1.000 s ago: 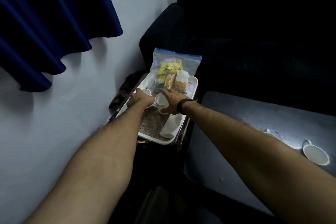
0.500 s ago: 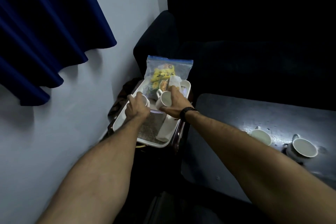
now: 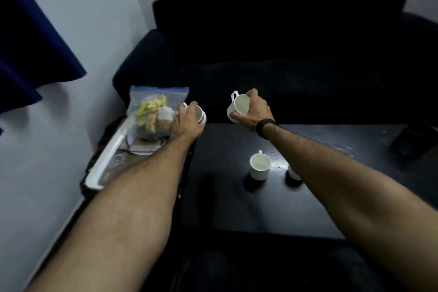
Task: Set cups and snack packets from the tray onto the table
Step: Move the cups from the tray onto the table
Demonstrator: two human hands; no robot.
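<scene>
Two white cups ride in closed grips: the left hand [image 3: 187, 123] clasps one [image 3: 198, 114] beside the tray [image 3: 106, 156], the right hand [image 3: 254, 111] another [image 3: 238, 108] above the table [image 3: 237, 208]. Next: lower both upright.

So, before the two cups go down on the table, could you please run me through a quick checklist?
1. Left hand grips its cup: ok.
2. Right hand grips its cup: ok, though it is tilted.
3. Held cups empty: right one looks empty; left one cannot tell.
4. Bare table in front of the hands: ok.
5. Standing cup on the table clear of both hands: ok.
6. Second cup on the table: mostly hidden under the right forearm, clearance cannot tell.
7. Snack bag on the tray: not yet moved.
</scene>
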